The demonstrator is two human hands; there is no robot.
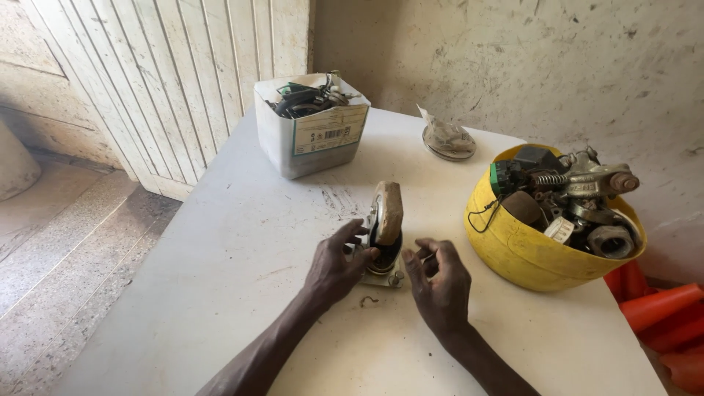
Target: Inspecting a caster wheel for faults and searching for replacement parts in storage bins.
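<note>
So there's a beat-up caster standing wheel-up on the white counter, right between both hands. The left hand has its fingers spread and touching the caster's left side near the base plate, thumb on the dark fork, not really clamped shut on it. The right hand sits just right of the caster, fingers loosely curled and apart, holding nothing, looks like it isn't quite touching.

A little bent hook lies on the counter just below the left hand's fingertips. Off to the right of the right hand is a yellow hard hat flipped over and stuffed with metal junk. Beyond the hands, a white box of parts, and a small lid with crumpled paper. Nothing blocks the caster.
</note>
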